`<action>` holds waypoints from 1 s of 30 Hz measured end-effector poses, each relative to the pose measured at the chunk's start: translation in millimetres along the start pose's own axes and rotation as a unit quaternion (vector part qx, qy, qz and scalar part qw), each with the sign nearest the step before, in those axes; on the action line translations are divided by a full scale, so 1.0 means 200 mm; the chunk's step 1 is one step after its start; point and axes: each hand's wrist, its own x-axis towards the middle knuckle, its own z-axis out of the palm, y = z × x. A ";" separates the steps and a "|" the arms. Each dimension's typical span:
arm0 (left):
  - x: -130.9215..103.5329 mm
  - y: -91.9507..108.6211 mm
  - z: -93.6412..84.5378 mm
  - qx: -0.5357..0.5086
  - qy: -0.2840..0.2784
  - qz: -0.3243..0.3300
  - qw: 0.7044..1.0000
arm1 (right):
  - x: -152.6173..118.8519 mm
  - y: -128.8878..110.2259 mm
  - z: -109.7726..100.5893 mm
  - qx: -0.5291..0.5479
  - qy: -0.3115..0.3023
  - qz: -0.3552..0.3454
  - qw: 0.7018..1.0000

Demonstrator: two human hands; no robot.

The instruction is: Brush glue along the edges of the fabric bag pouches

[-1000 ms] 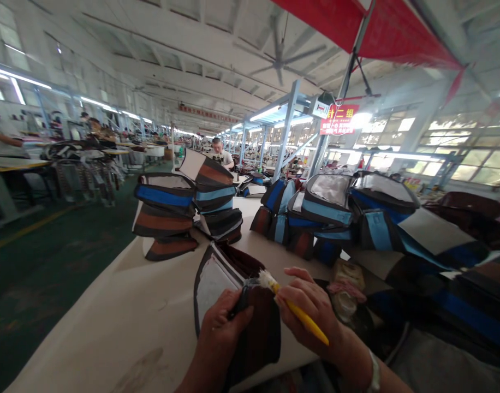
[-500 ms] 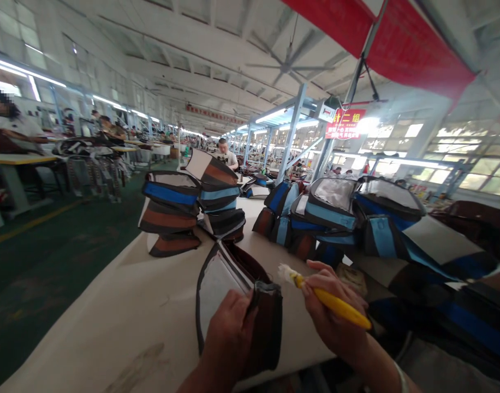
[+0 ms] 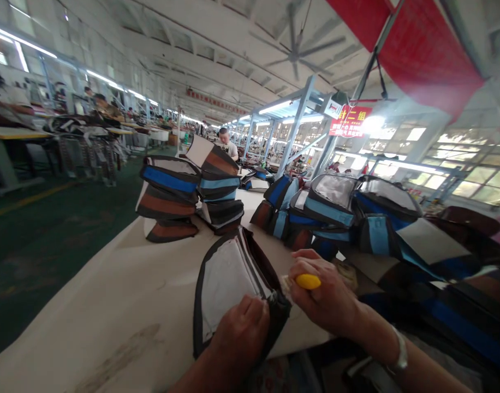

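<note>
Cream table (image 3: 152,284): brown smudge (image 3: 123,349) near front, bag stacks (image 3: 176,204) farther back, bag heap (image 3: 328,208) right.

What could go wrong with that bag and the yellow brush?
The right hand holds the yellow brush with its bristles close to the bag, so a slip might mark the pale panel or touch the left hand, which grips the seam. The uneven stack behind the bag might topple if bumped.
</note>
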 end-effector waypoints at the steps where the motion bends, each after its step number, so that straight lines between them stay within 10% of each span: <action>1: 0.00 0.00 0.00 -0.002 -0.013 0.001 1.000 | 0.01 0.00 0.00 0.004 0.017 0.002 1.000; 14: -0.02 -0.01 -0.03 -0.029 -0.012 0.031 0.999 | 0.05 0.01 0.04 0.011 -0.101 0.033 0.994; 17: -0.02 -0.09 -0.10 -0.029 0.045 0.019 0.998 | 0.00 0.05 -0.01 0.090 0.034 0.169 0.981; 20: -0.04 -0.19 -0.18 -0.049 0.089 -0.038 0.994 | -0.08 0.04 0.01 0.392 0.213 0.334 0.831; 24: -0.09 -0.27 -0.19 -0.127 0.091 -0.140 0.978 | -0.18 -0.05 0.21 0.719 0.169 0.340 0.583; 30: -0.19 -0.28 -0.19 -0.145 0.109 -0.251 0.951 | -0.12 -0.19 0.43 0.818 0.160 0.277 0.477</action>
